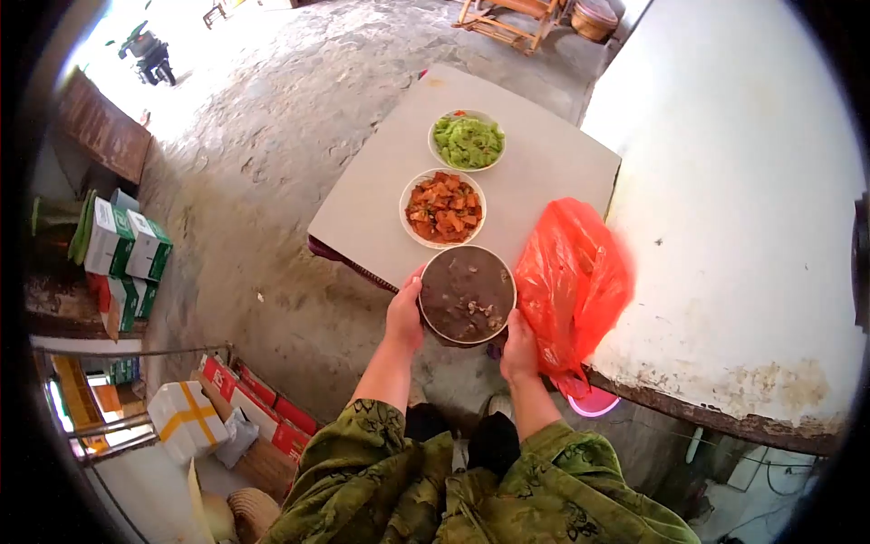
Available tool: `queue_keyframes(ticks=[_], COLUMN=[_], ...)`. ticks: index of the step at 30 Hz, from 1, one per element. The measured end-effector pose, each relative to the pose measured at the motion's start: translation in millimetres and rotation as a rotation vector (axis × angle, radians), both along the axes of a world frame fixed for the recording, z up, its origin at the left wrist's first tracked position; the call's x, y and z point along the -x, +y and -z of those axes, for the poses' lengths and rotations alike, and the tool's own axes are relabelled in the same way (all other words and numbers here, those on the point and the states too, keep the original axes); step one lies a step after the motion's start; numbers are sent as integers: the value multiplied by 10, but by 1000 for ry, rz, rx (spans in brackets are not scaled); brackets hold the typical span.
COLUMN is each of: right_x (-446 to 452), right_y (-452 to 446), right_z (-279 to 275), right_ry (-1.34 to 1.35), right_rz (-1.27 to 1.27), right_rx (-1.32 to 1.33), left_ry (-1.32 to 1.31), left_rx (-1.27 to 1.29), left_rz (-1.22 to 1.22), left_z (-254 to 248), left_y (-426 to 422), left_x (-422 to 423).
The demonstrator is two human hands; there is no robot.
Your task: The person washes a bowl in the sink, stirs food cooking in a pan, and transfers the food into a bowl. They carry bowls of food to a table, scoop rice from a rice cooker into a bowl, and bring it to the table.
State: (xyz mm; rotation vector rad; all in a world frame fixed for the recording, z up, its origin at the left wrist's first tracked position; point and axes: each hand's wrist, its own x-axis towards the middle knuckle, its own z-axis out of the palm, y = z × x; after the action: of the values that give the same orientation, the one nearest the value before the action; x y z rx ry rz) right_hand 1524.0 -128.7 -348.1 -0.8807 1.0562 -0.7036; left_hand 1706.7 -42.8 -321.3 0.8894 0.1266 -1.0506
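A round bowl of dark brownish soup (464, 288) with pale bits in it is held between both hands at the table's near edge. My left hand (405, 313) grips its left rim, and my right hand (519, 346) clasps its lower right side. Whether the bowl's base rests on the table is hidden. Just beyond it stands a white bowl of orange-red cubed food (444, 208). Farther back is a white bowl of green leafy vegetables (468, 140). A red plastic bag (573, 281) lies at the table's right corner, close to my right hand.
The pale square table (372, 199) stands against a white wall (725, 181). A pink basin (594, 402) is low beneath the bag. Stacked green-and-white boxes (127, 240), a taped white box (188, 419) and red cartons (258, 408) are at left. A wooden chair (512, 23) stands behind.
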Motion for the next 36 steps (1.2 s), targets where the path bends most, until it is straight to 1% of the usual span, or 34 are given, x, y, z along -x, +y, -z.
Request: queue_keyframes(ticks=[2,5,7,8,9,10,11,12,13,14,15,16,18,19,21,22,23,24,25,26,27,29,30,32,33,34,36], right_x=[-37,-40,-78,-95,-128,-160,-192,-215,-197,-192,-176,-198,-278,-267,-150,-39,-32,99,286,419,485,683,765,832,837,779,696], right_y=[11,21,34,44,49,52,47,41,50,71,104,164,298,350,607,737,863,985,1092,1141,1115,1113,1110,1014,1029,982,913], right_z=[-9,259,218,196,154,109,57,-6,44,100,136,75,-42,-38,33,158,35,73,115,86,54,-123,-201,-233,-259,-292,-322], right_ry=[8,-66,-63,-66,-99,-96,-167,-240,-238,-236,-235,-235,-204,-196,-269,-101,-133,-21,88,141,190,125,71,83,108,102,364], right_rz=[31,94,135,165,209,214,285,355,361,421,479,483,533,568,467,386,322,215,109,29,-54,-104,-137,-127,-121,-128,-343], right_rx=[-17,2,-24,-53,-116,-114,-221,-325,-321,-351,-383,-382,-415,-582,-630,-632,-649,-652,-651,-669,-682,-694,-706,-712,-722,-729,-504], left_ry=[8,-6,-25,-18,11,38,41,85,129,131,158,185,218,313,463,518,523,482,430,371,351,279,272,236,362,357,274], left_rx=[-9,19,39,39,2,-36,-34,-58,-84,-84,-169,-253,-272,-315,-379,-400,-453,-435,-425,-410,-403,-323,-333,-546,-471,-479,-426], left_rz=[21,38,-59,-51,-134,-220,-215,-320,-423,-416,-447,-478,-474,-445,-352,-290,-305,-234,-65,105,100,524,532,489,353,346,216], left_z=[-18,20,96,129,53,-7,-24,-16,5,69,170,227,324,361,408,396,322,142,162,197,181,137,71,-81,-122,-97,-109], left_y=[-48,-101,-140,-136,-146,-147,-132,-107,-71,-22,39,107,207,265,378,428,454,522,677,825,949,1214,1240,1253,1185,1094,927], left_x=[-46,-94,-123,-104,-88,-89,-97,-93,-76,-52,-16,27,222,316,488,568,659,714,744,726,605,402,353,265,241,229,220])
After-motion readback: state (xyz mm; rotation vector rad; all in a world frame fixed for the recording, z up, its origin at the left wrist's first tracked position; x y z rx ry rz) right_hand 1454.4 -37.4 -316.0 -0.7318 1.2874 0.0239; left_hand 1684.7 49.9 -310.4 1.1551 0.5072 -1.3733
